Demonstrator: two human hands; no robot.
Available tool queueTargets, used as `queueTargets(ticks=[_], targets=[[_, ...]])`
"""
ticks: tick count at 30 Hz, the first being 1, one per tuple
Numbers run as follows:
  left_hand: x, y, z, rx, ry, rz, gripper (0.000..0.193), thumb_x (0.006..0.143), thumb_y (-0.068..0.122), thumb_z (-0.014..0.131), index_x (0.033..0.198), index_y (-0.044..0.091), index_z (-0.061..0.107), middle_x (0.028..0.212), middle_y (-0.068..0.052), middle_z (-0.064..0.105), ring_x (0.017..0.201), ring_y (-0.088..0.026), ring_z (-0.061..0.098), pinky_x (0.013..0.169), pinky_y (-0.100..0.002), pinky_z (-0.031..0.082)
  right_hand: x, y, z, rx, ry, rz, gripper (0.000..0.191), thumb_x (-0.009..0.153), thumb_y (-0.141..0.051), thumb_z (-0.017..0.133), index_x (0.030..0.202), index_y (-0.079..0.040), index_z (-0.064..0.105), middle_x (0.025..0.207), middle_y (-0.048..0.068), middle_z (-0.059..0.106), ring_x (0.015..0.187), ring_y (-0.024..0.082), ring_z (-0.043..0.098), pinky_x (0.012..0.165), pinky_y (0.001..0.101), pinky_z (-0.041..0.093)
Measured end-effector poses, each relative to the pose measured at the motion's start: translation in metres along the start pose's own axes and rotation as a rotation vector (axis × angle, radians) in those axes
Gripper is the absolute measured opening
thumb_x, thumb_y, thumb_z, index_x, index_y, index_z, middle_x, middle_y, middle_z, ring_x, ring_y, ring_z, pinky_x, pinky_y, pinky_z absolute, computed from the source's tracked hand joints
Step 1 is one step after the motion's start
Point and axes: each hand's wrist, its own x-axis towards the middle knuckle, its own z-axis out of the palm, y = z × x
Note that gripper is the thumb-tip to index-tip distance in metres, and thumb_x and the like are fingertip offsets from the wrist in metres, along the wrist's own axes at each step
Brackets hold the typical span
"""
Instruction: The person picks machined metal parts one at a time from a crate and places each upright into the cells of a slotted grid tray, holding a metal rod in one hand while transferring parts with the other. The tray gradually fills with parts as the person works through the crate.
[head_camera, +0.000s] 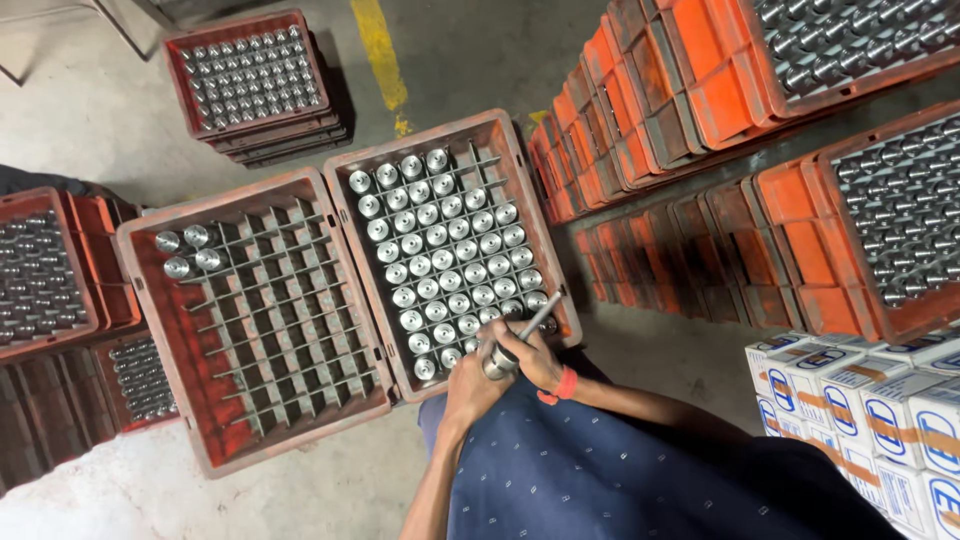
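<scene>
My left hand (468, 388) grips a shiny metal cylinder (497, 360) over the near corner of a red crate (420, 135) whose divider cells are filled with several like cylinders. My right hand (537, 358), with a red band at the wrist, holds a thin metal rod (541, 314) slanting up from the cylinder's top. Both hands touch around the cylinder. To the left lies a second red crate (150, 330); its grid is mostly bare, with several cylinders (187, 251) in the far left corner. My lap in dark blue cloth (600, 470) fills the bottom.
Stacks of orange crates (700, 110) with metal parts crowd the right side. More red crates stand at the far left (45, 270) and the top left (250, 75). White taped cartons (870, 410) sit at the lower right. A yellow line (380, 55) marks the concrete floor.
</scene>
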Motion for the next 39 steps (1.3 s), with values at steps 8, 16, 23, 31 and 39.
queueTargets(ticks=[8,16,23,31,39], targets=[[0.035,-0.016,0.019,-0.258,-0.16,0.04,0.075,0.069,0.037,0.086,0.134,0.011,0.058,0.098,-0.018,0.077,0.082,-0.038,0.074,0.075,-0.046,0.059,0.013,-0.001,-0.046,0.044,0.079,0.143,0.048,0.107,-0.036,0.048,0.083,-0.003,0.072,0.084,0.008,0.072,0.083,0.019,0.067,0.084,0.0358,0.052],[0.169,0.008,-0.026,0.209,0.393,0.219,0.064,0.09,0.045,0.071,0.142,0.011,0.058,0.124,-0.023,0.068,0.095,-0.041,0.072,0.075,-0.051,0.057,0.02,0.004,-0.117,0.226,0.579,-0.092,0.047,0.109,-0.037,0.054,0.088,0.0,0.072,0.083,0.007,0.072,0.078,0.015,0.065,0.075,0.0294,0.05],[0.207,0.027,-0.033,0.167,0.604,0.703,0.034,0.099,0.013,0.066,0.132,0.009,0.067,0.134,-0.016,0.063,0.113,-0.04,0.068,0.095,-0.043,0.056,-0.005,0.035,-0.11,0.245,0.567,-0.019,0.046,0.104,-0.038,0.056,0.084,0.001,0.071,0.083,0.011,0.074,0.082,0.02,0.071,0.082,0.0321,0.055],[0.138,-0.04,-0.112,0.051,0.893,0.356,0.02,0.095,0.009,0.074,0.114,0.007,0.073,0.105,-0.015,0.072,0.099,-0.033,0.07,0.088,-0.042,0.054,-0.021,0.05,-0.109,0.148,0.597,0.083,0.047,0.104,-0.037,0.056,0.083,0.001,0.072,0.084,0.013,0.075,0.078,0.022,0.07,0.076,0.034,0.053],[0.08,-0.148,-0.301,0.761,1.15,-0.06,0.068,0.084,0.034,0.086,0.141,0.007,0.06,0.14,-0.037,0.046,0.123,-0.057,0.043,0.099,-0.06,0.038,-0.03,0.045,-0.081,0.251,0.721,0.065,0.037,0.106,-0.031,0.058,0.091,-0.001,0.07,0.085,0.013,0.074,0.079,0.024,0.069,0.077,0.0363,0.054]])
